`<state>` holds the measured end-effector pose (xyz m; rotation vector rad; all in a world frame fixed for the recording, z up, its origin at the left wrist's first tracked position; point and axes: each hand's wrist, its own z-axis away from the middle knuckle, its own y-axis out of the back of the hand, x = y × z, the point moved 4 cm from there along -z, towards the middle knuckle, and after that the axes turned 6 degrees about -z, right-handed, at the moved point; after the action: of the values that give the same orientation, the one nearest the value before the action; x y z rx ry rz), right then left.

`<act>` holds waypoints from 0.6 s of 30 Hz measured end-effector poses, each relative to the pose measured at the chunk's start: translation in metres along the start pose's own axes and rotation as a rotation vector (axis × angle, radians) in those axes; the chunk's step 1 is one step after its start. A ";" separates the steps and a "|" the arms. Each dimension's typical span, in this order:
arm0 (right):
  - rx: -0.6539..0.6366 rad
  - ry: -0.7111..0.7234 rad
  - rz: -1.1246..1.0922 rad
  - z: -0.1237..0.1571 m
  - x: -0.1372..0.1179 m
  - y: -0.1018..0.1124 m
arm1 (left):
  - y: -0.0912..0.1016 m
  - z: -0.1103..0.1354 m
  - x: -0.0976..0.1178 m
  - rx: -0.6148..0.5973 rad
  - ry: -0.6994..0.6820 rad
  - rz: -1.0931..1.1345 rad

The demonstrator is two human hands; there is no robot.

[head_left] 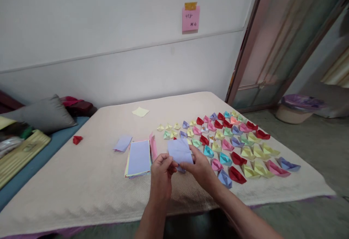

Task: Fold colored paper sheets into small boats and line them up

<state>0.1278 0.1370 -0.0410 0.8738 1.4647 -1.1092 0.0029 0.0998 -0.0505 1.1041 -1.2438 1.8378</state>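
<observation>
Hands (161,168): 2. Held lilac paper (179,150): 1. Paper stack (139,157): 1. Paper boats (237,174), toward right edge of table (73,180): dozens, exact count unclear. Yellow sheet (140,111), far edge: 1. Red folded piece (77,139), left edge: 1.

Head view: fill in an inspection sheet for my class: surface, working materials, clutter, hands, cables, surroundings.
Surface: cream cloth, wrinkled near the front.
Working materials: lavender paper between both hands; paper stack; folded paper boats at right.
Clutter: red folded piece at left; pale yellow sheet towards the back.
Hands: left hand and right hand grip the lavender paper.
Cables: nothing seen.
Surroundings: white wall, taped pink note; grey pillow left; bin right.
</observation>
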 end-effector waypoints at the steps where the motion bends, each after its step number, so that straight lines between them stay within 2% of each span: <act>1: -0.016 -0.015 -0.024 -0.001 0.001 0.000 | 0.001 0.000 0.001 0.009 0.008 0.007; 5: -0.010 -0.052 -0.085 -0.004 0.002 0.006 | 0.006 -0.001 0.008 0.077 -0.022 0.029; 9: 0.086 -0.022 -0.070 -0.005 -0.002 0.015 | 0.013 -0.004 0.015 0.126 -0.108 -0.035; 11: 0.105 -0.028 -0.104 -0.005 -0.003 0.016 | 0.014 -0.005 0.015 0.121 -0.124 -0.084; 18: 0.018 -0.041 -0.214 -0.003 -0.004 0.015 | 0.007 -0.003 0.012 0.048 -0.164 -0.220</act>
<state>0.1413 0.1444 -0.0402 0.7142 1.5430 -1.2916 -0.0093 0.1009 -0.0434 1.3834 -1.1224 1.6460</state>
